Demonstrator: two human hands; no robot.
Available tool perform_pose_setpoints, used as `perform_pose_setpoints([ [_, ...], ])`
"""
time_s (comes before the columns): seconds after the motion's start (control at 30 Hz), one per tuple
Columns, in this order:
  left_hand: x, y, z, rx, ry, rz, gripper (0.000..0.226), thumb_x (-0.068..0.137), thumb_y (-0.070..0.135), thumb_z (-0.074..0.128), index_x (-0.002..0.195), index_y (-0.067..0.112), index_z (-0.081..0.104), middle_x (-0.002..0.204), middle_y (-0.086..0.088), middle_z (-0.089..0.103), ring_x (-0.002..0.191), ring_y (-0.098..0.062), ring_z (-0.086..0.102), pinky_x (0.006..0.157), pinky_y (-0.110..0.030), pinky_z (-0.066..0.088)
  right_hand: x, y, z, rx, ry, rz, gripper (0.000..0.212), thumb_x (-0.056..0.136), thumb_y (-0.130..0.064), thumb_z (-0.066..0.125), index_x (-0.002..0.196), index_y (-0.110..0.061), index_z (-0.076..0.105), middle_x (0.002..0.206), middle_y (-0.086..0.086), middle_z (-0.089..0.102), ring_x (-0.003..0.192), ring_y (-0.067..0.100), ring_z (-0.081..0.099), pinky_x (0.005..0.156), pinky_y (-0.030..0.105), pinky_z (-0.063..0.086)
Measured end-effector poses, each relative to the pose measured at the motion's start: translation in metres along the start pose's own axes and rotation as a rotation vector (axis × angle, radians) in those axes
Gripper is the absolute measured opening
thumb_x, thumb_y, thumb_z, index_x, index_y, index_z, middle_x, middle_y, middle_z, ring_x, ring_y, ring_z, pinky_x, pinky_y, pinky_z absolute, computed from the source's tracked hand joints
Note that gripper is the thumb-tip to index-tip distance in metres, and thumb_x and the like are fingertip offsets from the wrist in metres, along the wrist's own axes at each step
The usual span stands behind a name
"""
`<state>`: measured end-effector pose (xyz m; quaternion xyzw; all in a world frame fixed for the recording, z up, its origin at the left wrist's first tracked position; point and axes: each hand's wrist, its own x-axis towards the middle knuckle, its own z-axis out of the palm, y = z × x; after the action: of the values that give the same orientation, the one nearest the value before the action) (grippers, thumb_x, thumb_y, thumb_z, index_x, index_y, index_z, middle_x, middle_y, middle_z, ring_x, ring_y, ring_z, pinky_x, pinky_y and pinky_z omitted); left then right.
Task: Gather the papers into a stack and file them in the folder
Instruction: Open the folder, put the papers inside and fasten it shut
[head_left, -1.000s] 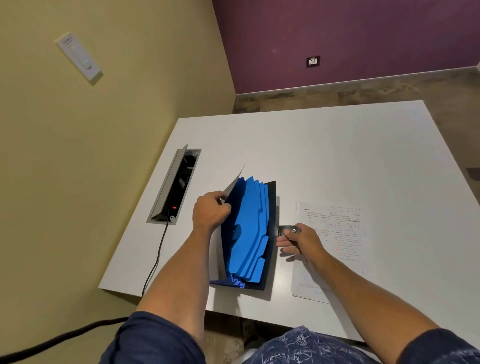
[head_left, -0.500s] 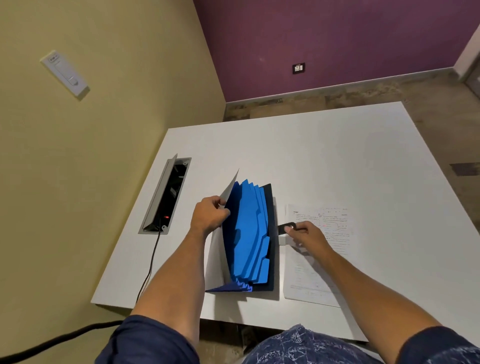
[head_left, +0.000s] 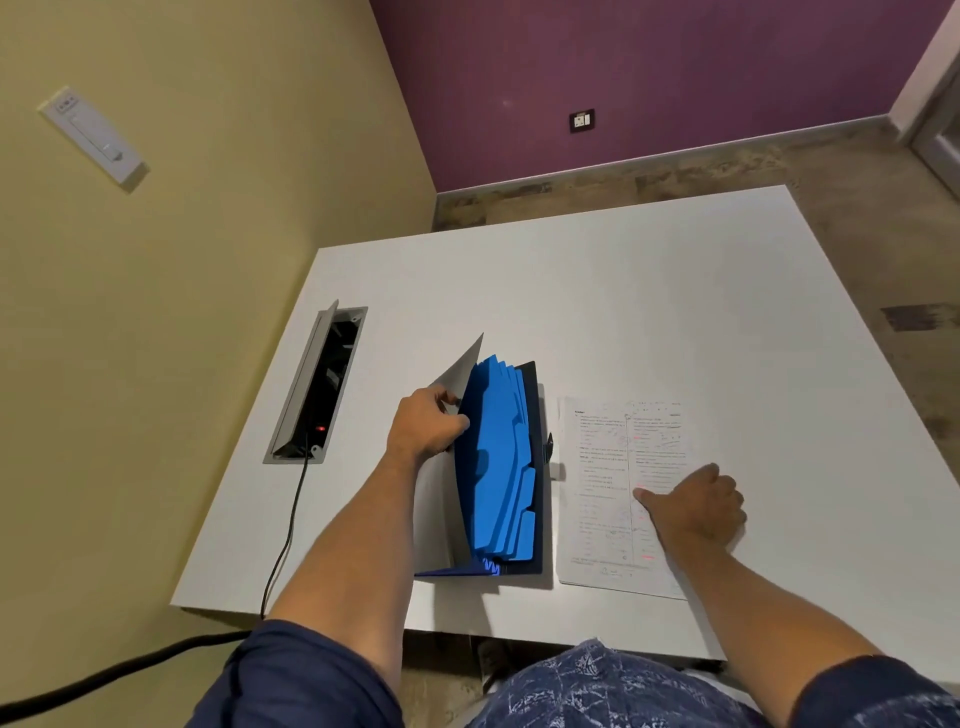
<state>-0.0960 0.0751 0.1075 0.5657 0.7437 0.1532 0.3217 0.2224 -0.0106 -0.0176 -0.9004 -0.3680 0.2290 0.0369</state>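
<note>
You get even, fairly bright indoor light, with soft shadows under the folder (head_left: 498, 467) and the right hand (head_left: 696, 512). The white table (head_left: 675, 291) shows no harsh glare. Straight lines bow toward the frame's edges. Print on the papers (head_left: 602, 488) is too soft to read.

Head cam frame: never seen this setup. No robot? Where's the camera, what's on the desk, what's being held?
No robot here: a person works with two bare hands, and the single wide-angle camera sits on their head, looking forward and down.

On the white table stands an expanding folder with blue dividers, fanned open. The left hand grips its grey front cover and pulls it back. To the right of the folder, a stack of printed papers lies flat. The right hand rests on the papers with curled fingers; it is not clear that it pinches them.

At the table's left is an open cable box with a black cable running down out of it.
</note>
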Motion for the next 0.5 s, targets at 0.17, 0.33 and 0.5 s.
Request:
perform_pose_setpoints([
  [0.17,0.0,0.0,0.0,-0.022,-0.004,-0.004,0.034,0.071,0.02,0.07,0.105,0.019,0.065,0.081,-0.005,0.069,0.064,-0.018,0.069,0.047,-0.018,0.052,0.015,-0.006,-0.008,0.14,-0.087,0.158,0.1,0.048,-0.05,0.1,0.122,-0.001,0.054,0.124,0.022,0.063,0.117,0.041,0.062,0.099,0.049,0.052],
  [0.33,0.001,-0.001,-0.002,-0.031,0.005,0.0,0.03,0.075,0.015,0.071,0.104,0.018,0.065,0.082,-0.006,0.068,0.065,-0.019,0.068,0.043,-0.014,0.049,0.026,0.005,-0.013,0.278,-0.167,0.168,0.082,0.05,-0.044,0.102,0.105,0.0,0.061,0.114,0.023,0.067,0.109,0.044,0.065,0.086,0.047,0.057],
  [0.5,0.004,-0.004,-0.007,-0.023,0.016,0.005,0.03,0.078,0.015,0.072,0.107,0.017,0.064,0.086,-0.003,0.067,0.068,-0.019,0.068,0.045,-0.015,0.05,0.019,0.009,-0.013,0.229,-0.18,0.113,0.074,0.062,-0.054,0.094,0.107,-0.001,0.071,0.108,0.018,0.068,0.098,0.042,0.068,0.081,0.044,0.06],
])
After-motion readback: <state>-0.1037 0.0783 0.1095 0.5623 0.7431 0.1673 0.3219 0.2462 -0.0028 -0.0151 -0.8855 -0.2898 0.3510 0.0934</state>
